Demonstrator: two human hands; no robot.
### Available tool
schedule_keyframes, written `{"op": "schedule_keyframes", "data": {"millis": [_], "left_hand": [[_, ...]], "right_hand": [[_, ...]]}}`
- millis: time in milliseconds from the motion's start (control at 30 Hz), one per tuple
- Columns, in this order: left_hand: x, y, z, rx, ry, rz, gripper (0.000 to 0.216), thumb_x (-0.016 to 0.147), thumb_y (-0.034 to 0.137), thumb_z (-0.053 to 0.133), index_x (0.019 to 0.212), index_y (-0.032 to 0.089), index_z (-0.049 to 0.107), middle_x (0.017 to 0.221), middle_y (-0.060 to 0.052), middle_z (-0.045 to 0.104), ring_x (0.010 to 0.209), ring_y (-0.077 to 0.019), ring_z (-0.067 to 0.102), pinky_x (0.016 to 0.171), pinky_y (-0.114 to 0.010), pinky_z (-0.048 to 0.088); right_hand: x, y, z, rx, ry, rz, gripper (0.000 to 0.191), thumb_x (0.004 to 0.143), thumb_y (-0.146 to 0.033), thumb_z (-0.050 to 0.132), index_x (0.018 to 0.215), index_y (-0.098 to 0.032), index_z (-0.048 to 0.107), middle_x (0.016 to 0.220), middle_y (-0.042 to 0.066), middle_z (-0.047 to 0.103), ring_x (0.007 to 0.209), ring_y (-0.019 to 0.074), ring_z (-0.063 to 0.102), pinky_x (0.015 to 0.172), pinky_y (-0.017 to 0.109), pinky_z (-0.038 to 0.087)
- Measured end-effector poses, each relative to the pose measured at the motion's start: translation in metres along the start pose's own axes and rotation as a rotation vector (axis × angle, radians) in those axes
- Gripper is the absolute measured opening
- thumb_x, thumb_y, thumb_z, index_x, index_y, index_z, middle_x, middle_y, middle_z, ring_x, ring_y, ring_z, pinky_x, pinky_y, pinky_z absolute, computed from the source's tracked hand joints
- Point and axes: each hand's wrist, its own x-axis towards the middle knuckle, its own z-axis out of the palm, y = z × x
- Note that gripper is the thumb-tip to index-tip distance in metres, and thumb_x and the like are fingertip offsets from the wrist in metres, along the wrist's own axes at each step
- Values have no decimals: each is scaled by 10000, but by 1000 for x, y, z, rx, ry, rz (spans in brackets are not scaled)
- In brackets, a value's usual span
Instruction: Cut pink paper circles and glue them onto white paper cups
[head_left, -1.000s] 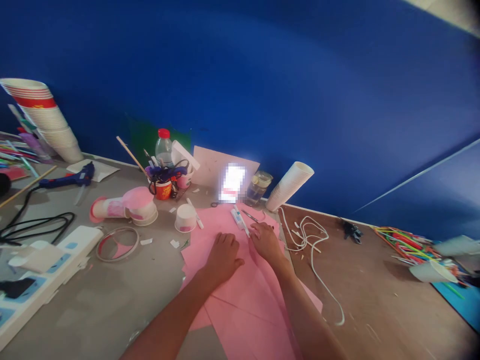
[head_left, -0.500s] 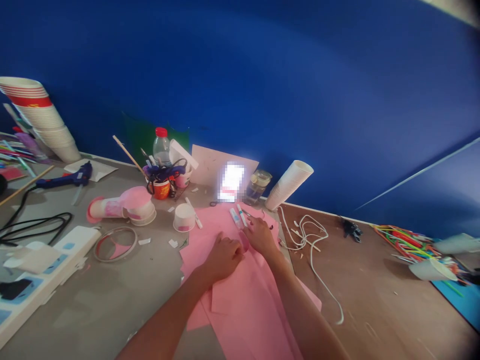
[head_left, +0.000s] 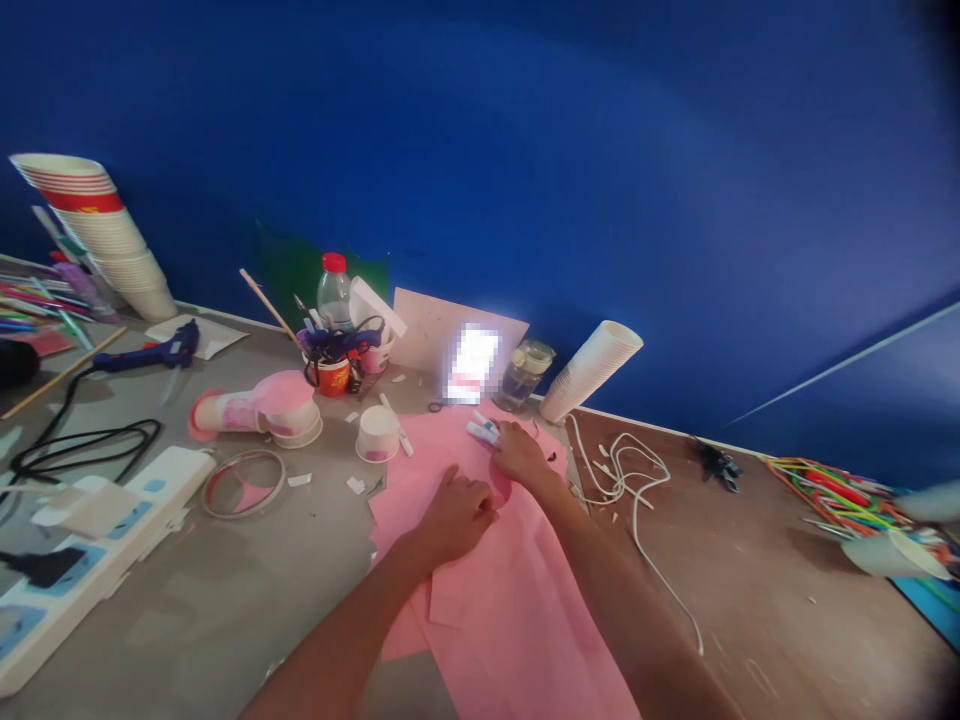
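Note:
My left hand (head_left: 454, 515) rests on the pink paper (head_left: 517, 600), its index finger stretched forward and its other fingers curled. A small rounded pink paper piece (head_left: 502, 490) shows at those curled fingertips, partly hidden. Farther forward, my right hand (head_left: 523, 455) has its fingers bent around the right end of a white tube with blue marks (head_left: 482, 433), which looks like a glue stick. Beside the tube lies a white pen (head_left: 486, 421), partly covered by the fingers. A phone (head_left: 472, 362) with a bright, blurred screen leans behind the paper.
To the left are a white paper cup (head_left: 377, 435), a pink-covered cup assembly (head_left: 259, 408), a cut ring (head_left: 244, 484), a glue gun (head_left: 154, 350) and a power strip (head_left: 112, 560). Stacked cups (head_left: 592, 370), a jar (head_left: 525, 375) and a white cable (head_left: 637, 480) are at the right.
My right hand has closed in on the white tube, which has turned from nearly upright in the picture to a flatter slant. My left hand stays on the paper. The whole view has shifted slightly.

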Motion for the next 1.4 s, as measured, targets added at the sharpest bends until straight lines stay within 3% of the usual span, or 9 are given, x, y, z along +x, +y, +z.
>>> {"op": "schedule_keyframes", "data": {"millis": [167, 433, 533, 633, 767, 933, 1100, 1267, 1400], "left_hand": [[0, 1, -1, -3, -4, -2, 129, 803, 202, 479, 677, 200, 507, 677, 34, 601, 673, -142, 539, 989, -445, 283], [1, 4, -2, 4, 38, 28, 207, 772, 131, 433, 572, 187, 438, 582, 21, 564, 582, -136, 493, 851, -357, 345], [1, 3, -1, 5, 45, 23, 195, 770, 117, 425, 590, 188, 448, 581, 22, 563, 596, -140, 494, 844, -355, 341], [1, 1, -1, -30, 50, 2, 179, 790, 141, 428, 625, 194, 475, 599, 24, 577, 626, -151, 509, 845, -360, 345], [2, -2, -1, -101, 23, -45, 140, 789, 207, 490, 650, 197, 485, 609, 40, 572, 614, -139, 515, 880, -366, 351], [2, -1, -8, -233, 3, -94, 57, 783, 217, 495, 732, 211, 520, 662, 59, 586, 646, -126, 544, 996, -405, 296], [6, -9, -6, -372, 55, -188, 55, 747, 230, 510, 767, 202, 553, 784, -8, 615, 764, -165, 560, 699, -284, 439], [10, -16, -6, -375, 188, -188, 58, 751, 240, 513, 754, 202, 557, 762, -11, 593, 758, -163, 558, 716, -283, 438], [10, -15, -13, -315, 157, -211, 80, 753, 228, 499, 705, 217, 562, 635, 33, 568, 605, -137, 524, 932, -392, 365]], "right_hand": [[-2, -11, -8, 28, -18, -91, 323, 833, -137, 400, 1131, -139, 524, 1109, 156, 578, 931, 242, 582, 733, 313, 423], [37, -70, -13, 127, -32, -232, 245, 813, -180, 448, 1009, -136, 587, 1017, 140, 611, 869, 215, 585, 727, 285, 433], [51, -83, -11, 179, -18, -251, 309, 771, -228, 523, 1067, -155, 577, 1027, 128, 611, 845, 214, 586, 712, 285, 443], [52, -84, -12, 246, 40, -269, 460, 757, -280, 546, 1200, -165, 503, 1120, 126, 574, 957, 230, 562, 788, 311, 448], [25, -57, -16, 328, 138, -255, 506, 788, -243, 493, 1280, -149, 430, 1203, 127, 530, 1087, 210, 508, 928, 342, 404], [-26, 19, -7, 451, 262, -107, 446, 765, -294, 526, 1185, -145, 513, 1133, 134, 563, 1037, 230, 557, 908, 400, 436], [-67, 91, 1, 475, 337, 64, 425, 754, -317, 526, 1150, -162, 547, 1115, 136, 587, 1044, 254, 561, 905, 431, 437], [-79, 104, -12, 408, 375, 59, 382, 775, -288, 489, 1124, -170, 586, 1091, 120, 609, 1066, 251, 545, 926, 416, 417], [-63, 90, -18, 260, 266, 35, 345, 802, -238, 471, 1108, -168, 614, 1135, 109, 613, 1051, 215, 561, 923, 351, 416]]}}
